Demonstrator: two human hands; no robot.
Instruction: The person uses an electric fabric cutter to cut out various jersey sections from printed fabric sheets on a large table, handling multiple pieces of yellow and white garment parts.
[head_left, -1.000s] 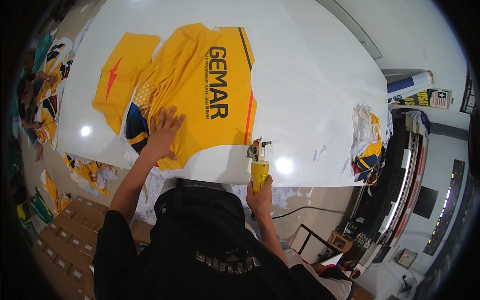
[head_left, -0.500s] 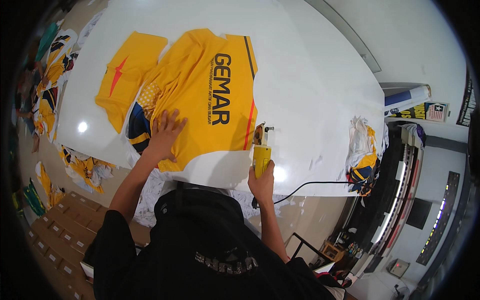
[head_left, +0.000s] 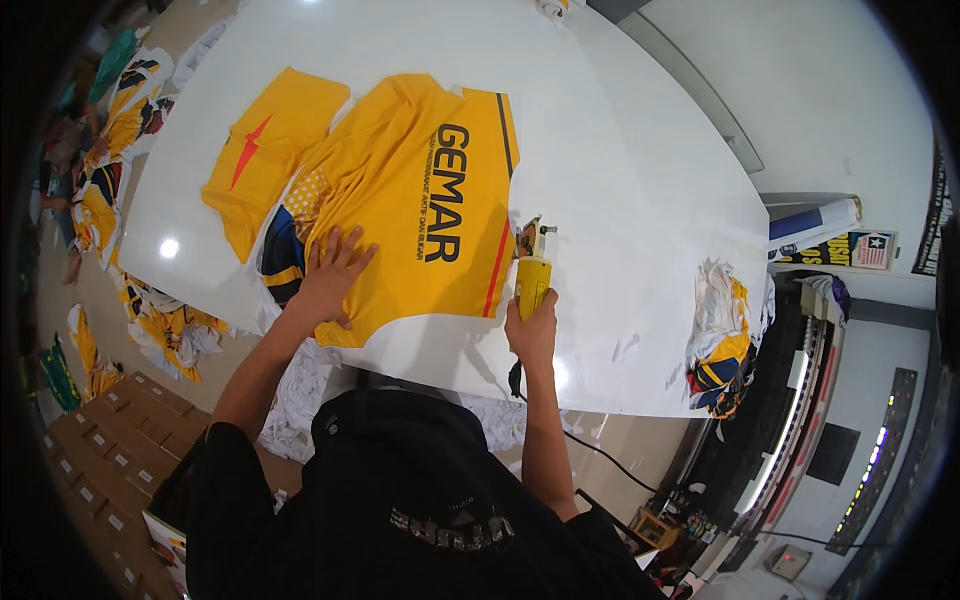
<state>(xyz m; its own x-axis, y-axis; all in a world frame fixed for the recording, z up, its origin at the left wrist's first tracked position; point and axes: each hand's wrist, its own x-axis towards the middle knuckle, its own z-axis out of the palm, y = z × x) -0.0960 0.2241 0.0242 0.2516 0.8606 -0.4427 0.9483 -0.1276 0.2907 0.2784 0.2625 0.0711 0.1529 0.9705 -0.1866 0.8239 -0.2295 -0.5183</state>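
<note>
Across the white table (head_left: 620,200) lies a yellow printed fabric panel (head_left: 400,240), with dark lettering and a red stripe near its right edge. My left hand (head_left: 335,275) rests flat on the lower left of this panel, fingers spread. My right hand (head_left: 532,325) is wrapped round the yellow body of a handheld electric fabric cutter (head_left: 533,280). The cutter's metal head is at the panel's right edge, beside the red stripe. A second yellow piece (head_left: 275,150) with a red mark lies to the left. Navy and dotted fabric (head_left: 285,245) shows between the two pieces.
Fabric scraps (head_left: 722,345) are heaped at the table's right end. The cutter's black cord (head_left: 610,460) hangs past the near edge. Brown cartons (head_left: 125,450) stand at lower left, white scraps (head_left: 300,405) lie below the table, and a person sits among fabric at far left.
My right hand has moved the cutter away from me along the panel's right edge. The cord now hangs off the near edge instead of lying across the table. My left hand stays on the fabric.
</note>
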